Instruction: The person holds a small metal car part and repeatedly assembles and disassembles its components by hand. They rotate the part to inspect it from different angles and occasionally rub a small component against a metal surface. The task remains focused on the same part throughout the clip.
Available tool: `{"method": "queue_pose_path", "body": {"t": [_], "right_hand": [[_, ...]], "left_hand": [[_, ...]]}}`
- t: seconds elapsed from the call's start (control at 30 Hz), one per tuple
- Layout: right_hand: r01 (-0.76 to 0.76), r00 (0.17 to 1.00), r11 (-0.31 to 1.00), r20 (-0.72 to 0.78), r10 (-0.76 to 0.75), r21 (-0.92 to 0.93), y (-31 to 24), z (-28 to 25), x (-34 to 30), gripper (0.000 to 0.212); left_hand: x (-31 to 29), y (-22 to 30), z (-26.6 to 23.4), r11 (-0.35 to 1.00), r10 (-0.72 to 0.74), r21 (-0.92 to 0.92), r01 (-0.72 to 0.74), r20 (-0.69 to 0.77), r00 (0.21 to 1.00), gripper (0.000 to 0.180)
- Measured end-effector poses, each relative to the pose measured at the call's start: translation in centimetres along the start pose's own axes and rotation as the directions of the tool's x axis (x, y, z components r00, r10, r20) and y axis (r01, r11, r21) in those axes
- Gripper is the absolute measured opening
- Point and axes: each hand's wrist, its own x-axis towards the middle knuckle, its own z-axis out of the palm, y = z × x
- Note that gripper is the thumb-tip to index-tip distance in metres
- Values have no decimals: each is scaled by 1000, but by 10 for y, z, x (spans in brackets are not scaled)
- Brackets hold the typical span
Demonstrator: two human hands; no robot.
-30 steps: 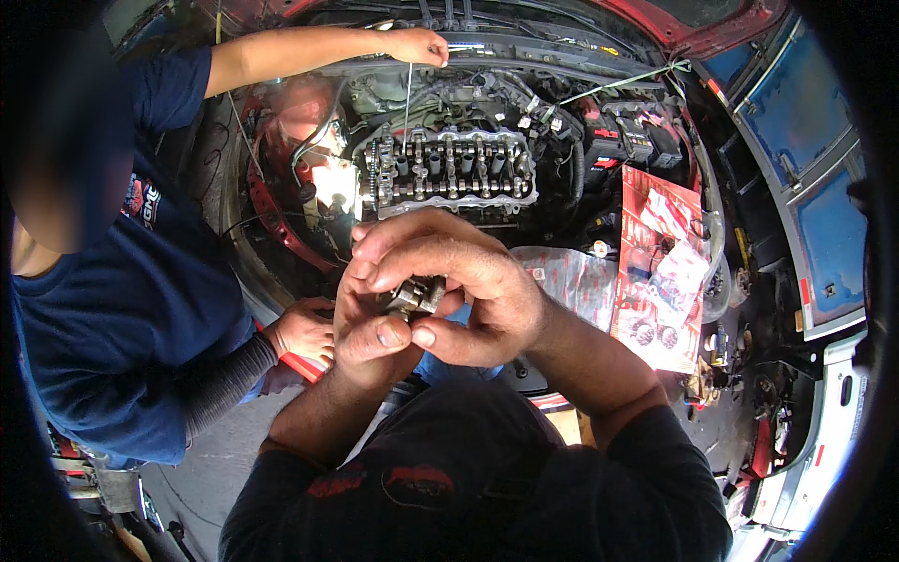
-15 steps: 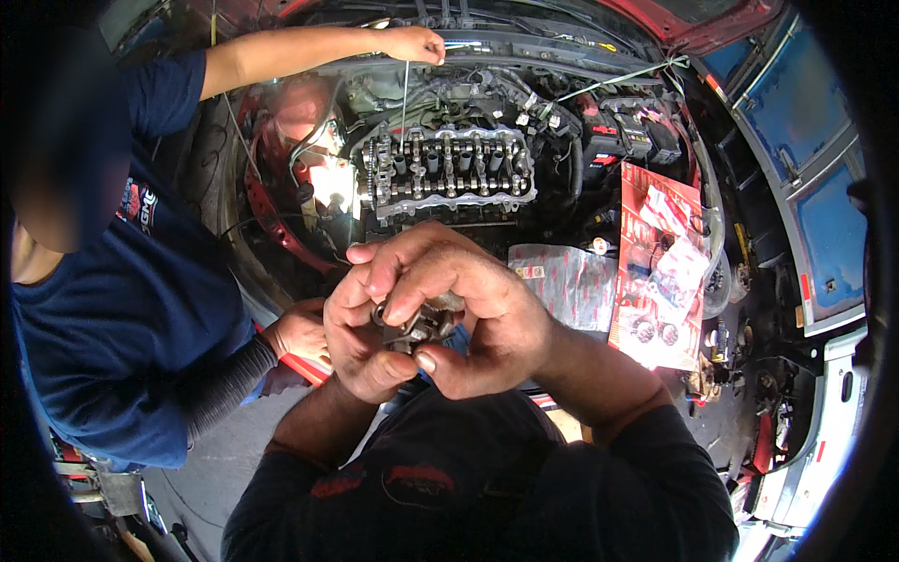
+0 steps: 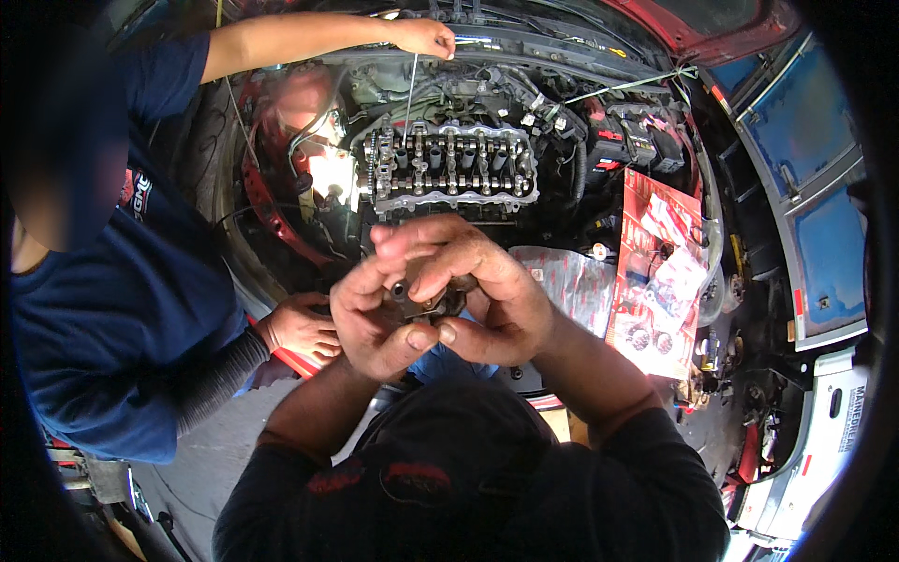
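Both my hands are raised in front of the engine bay, cupped around a small metal engine part (image 3: 433,309). It is dull grey-brown, with a round hollow end showing near my left fingers, and much of it is covered. My left hand (image 3: 367,323) closes on it from the left with its thumb below. From the right, my right hand (image 3: 501,295) grips it, its fingers curled over the top and its thumb meeting the left thumb. Beyond them lies the opened cylinder head (image 3: 449,169), with its camshafts and several dark round tubes exposed.
At the left stands a co-worker in a dark blue shirt (image 3: 122,347); one hand (image 3: 426,39) holds a thin rod over the cylinder head, the other (image 3: 304,328) rests by the red car edge. A battery (image 3: 609,140), red packaging sheet (image 3: 646,281) and grey sheet (image 3: 567,276) are at right.
My hands have shifted slightly and the metal part has turned between my fingers. My right fingers have lifted a little. The co-worker's upper hand has moved slightly right with the rod.
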Motion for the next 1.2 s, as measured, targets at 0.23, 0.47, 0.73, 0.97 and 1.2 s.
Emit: {"method": "queue_pose_path", "body": {"t": [0.23,0.47,0.73,0.97,1.2], "right_hand": [[-102,995,948,-25,99,-302,-46,-23,8,33],[13,996,838,79,36,-545,-81,-1,15,23],[112,986,790,164,-14,-602,-104,5,18,24],[87,980,789,196,44,-609,-119,11,19,25],[79,986,845,167,13,-529,-119,7,20,20]], "left_hand": [[18,29,-12,925,118,332,-183,206,971,67],[24,63,0,748,147,584,-314,316,937,65],[24,92,17,597,194,687,-415,378,905,63],[22,96,28,614,218,672,-414,360,907,62],[20,101,33,636,195,675,-374,328,924,63]]}}
